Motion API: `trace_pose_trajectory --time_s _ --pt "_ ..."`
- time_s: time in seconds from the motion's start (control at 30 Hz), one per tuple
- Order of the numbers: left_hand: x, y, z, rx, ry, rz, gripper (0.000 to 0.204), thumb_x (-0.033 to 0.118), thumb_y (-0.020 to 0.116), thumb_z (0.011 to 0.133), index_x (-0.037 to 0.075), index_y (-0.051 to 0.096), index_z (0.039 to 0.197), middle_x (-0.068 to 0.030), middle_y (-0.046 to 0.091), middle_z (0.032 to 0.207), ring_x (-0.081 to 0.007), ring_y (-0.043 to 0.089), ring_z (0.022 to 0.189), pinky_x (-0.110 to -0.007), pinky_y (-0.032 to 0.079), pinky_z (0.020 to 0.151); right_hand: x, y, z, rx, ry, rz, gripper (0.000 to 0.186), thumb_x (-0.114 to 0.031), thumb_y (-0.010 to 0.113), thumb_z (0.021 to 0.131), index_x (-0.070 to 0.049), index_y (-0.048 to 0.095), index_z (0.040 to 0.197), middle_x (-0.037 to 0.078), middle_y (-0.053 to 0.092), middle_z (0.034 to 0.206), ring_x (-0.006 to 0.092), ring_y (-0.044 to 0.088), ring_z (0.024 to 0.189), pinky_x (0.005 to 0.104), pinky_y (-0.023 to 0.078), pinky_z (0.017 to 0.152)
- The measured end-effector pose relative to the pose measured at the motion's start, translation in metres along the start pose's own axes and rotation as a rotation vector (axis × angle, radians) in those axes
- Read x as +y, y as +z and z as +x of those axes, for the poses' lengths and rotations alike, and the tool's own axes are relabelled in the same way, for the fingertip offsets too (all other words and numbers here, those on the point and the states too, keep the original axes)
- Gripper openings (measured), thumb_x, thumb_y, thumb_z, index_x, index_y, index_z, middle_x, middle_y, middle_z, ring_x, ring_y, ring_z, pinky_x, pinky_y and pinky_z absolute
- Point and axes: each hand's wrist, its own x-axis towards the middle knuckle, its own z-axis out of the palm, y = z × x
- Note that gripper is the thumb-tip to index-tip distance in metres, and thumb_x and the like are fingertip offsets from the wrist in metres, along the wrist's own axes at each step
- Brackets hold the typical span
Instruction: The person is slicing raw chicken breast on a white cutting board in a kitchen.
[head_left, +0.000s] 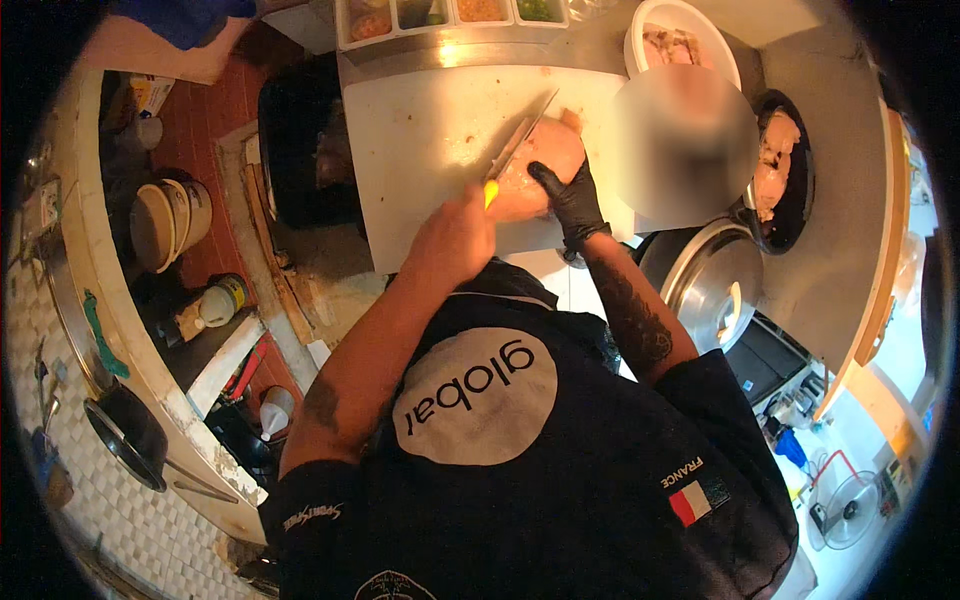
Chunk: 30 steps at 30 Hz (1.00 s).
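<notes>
A large pale pink piece of raw meat (pixel 545 160) lies on a white cutting board (pixel 405 140). My bare left hand (pixel 460 238) is closed around the yellow handle of a kitchen knife (pixel 521 139). Its long blade slants away to the upper right, over the left side of the meat; whether it has cut in, I cannot tell. In a black glove, my right hand (pixel 572 205) grips the meat's right side, the thumb laid across the top and the other fingers mostly hidden.
Several small food containers (pixel 430 15) stand beyond the board. At the right are a white bowl (pixel 634 45), a blurred round area, a black tray (pixel 800 215) with meat pieces and a metal pot lid (pixel 712 285). A black bin (pixel 290 110) stands left of the board.
</notes>
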Motion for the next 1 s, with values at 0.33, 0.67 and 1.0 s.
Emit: trace_pose_trajectory --time_s 0.33,0.67,1.0 --pt "0.006 -0.013 -0.036 -0.143 -0.13 -0.031 0.03 0.025 0.046 0.099 -0.004 0.047 0.108 -0.0357 0.062 0.088 -0.0522 0.062 0.086 -0.059 0.048 0.076 0.0 -0.001 -0.002 0.017 0.021 -0.007 0.092 -0.028 0.086 0.072 0.003 0.035 0.142 0.019 0.055 0.131 0.0266 0.055 0.12 0.0346 0.044 0.102" --pt "-0.033 0.032 -0.046 -0.104 -0.115 -0.036 0.031 0.028 0.047 0.099 -0.003 0.044 0.105 -0.0329 0.063 0.082 -0.051 0.062 0.077 -0.059 0.049 0.069 -0.008 0.0 -0.007 0.029 0.014 -0.009 0.079 -0.025 0.082 0.078 0.001 0.04 0.14 0.016 0.056 0.13 0.0228 0.054 0.12 0.0347 0.044 0.102" --pt "-0.071 0.021 -0.081 0.03 -0.105 -0.086 0.028 0.028 0.046 0.1 0.002 0.045 0.11 -0.0311 0.064 0.087 -0.0517 0.062 0.079 -0.058 0.049 0.068 -0.022 -0.035 0.011 0.02 0.012 -0.272 0.101 -0.037 0.085 0.073 0.011 0.03 0.143 0.025 0.06 0.119 0.0308 0.059 0.113 0.0378 0.046 0.099"
